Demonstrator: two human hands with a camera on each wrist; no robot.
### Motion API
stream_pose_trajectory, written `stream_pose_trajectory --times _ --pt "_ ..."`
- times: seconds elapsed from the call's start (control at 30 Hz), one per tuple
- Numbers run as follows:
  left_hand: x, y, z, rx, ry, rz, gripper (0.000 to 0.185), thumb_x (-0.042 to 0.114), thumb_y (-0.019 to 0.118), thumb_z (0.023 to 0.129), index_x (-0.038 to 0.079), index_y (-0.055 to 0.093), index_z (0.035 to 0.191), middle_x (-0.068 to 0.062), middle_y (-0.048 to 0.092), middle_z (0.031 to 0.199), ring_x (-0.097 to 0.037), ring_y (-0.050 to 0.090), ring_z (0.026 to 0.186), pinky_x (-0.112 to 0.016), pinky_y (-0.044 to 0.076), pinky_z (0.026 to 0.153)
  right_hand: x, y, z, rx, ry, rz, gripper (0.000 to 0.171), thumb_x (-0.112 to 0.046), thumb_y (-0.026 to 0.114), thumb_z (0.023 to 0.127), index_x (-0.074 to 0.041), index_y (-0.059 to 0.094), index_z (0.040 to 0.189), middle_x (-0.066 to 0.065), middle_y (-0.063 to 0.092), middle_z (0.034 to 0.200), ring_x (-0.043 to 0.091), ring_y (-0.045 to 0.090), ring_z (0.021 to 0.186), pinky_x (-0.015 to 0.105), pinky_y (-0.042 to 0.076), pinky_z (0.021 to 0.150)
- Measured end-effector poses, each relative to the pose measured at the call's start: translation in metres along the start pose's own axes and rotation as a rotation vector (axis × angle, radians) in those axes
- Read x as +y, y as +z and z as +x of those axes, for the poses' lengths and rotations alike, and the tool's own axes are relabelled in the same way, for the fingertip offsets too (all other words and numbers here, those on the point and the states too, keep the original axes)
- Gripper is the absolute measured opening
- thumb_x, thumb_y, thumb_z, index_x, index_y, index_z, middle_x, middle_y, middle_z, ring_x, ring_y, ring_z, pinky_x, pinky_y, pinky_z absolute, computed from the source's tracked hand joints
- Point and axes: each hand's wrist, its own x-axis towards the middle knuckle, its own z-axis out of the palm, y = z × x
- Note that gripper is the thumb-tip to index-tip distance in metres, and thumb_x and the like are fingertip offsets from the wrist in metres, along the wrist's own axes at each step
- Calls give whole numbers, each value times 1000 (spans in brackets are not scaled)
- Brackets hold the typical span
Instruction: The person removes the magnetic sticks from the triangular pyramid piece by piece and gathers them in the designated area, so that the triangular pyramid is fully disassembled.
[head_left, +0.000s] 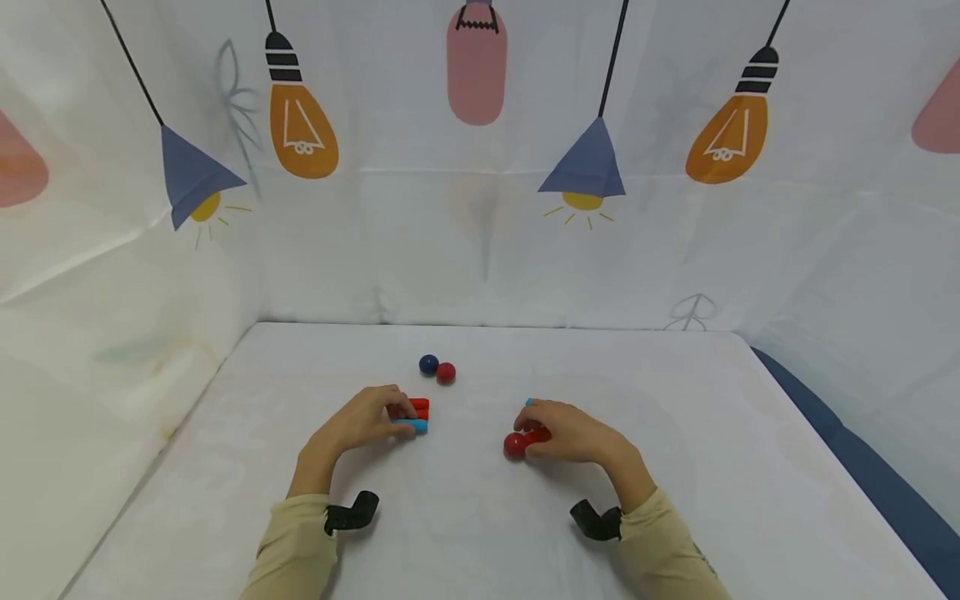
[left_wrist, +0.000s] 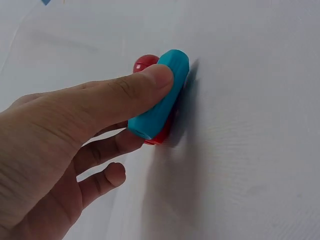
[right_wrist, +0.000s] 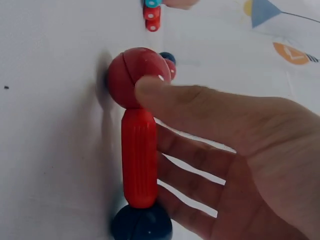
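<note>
On the left of the white table my left hand (head_left: 367, 417) pinches a small row of rods, its thumb on the light-blue rod (left_wrist: 162, 112). Two red rods (head_left: 421, 404) lie side by side along it, partly covered by the fingers. To the right, my right hand (head_left: 576, 435) grips a red ball (right_wrist: 122, 80) with its thumb on the near side. A ribbed red rod (right_wrist: 139, 157) runs from this ball to a dark blue ball (right_wrist: 142, 225), which the hand hides in the head view. The right fingers spread behind the rod.
A loose dark blue ball (head_left: 428, 364) and another red ball (head_left: 446, 372) sit together towards the back of the table (head_left: 637, 367). A bit of light-blue piece (head_left: 529, 402) shows beyond the right fingers. A patterned white cloth (head_left: 420, 250) hangs behind the table.
</note>
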Motion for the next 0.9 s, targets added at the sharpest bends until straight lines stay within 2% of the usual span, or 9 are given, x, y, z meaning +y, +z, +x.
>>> stream_pose_trajectory --times 0.13,0.37,0.53,0.7,0.9 --pt "-1 3 1 -4 -23 13 16 23 78 77 17 69 88 5 59 82 -12 54 78 -22 46 70 1 1 1 9 -20 -37 23 -16 71 82 -16 63 104 -7 60 97 10 54 91 28 47 82" --pt "-4 6 1 5 -2 67 18 23 79 76 18 65 86 3 56 79 -13 51 74 -22 42 66 -5 6 5 41 -20 -94 17 -20 71 82 -16 64 97 -7 60 86 8 50 78 27 42 73" --pt "1 6 3 21 43 51 19 25 79 76 18 64 86 0 55 77 -14 50 72 -21 41 63 -6 9 8 46 11 -111 14 -23 70 84 -17 63 95 -11 57 84 7 48 75 27 40 72" --pt "25 20 13 18 96 57 25 29 75 80 16 64 98 -1 57 81 -13 51 74 -21 41 66 -5 12 11 52 25 -117 12 -25 69 86 -17 63 93 -10 59 85 7 50 75 29 43 74" --pt "60 58 34 -49 159 43 45 35 74 80 19 58 118 3 60 105 -11 56 94 -23 49 80 -4 17 15 114 32 -137 12 -26 68 87 -17 61 93 -9 58 82 6 49 72 28 42 71"
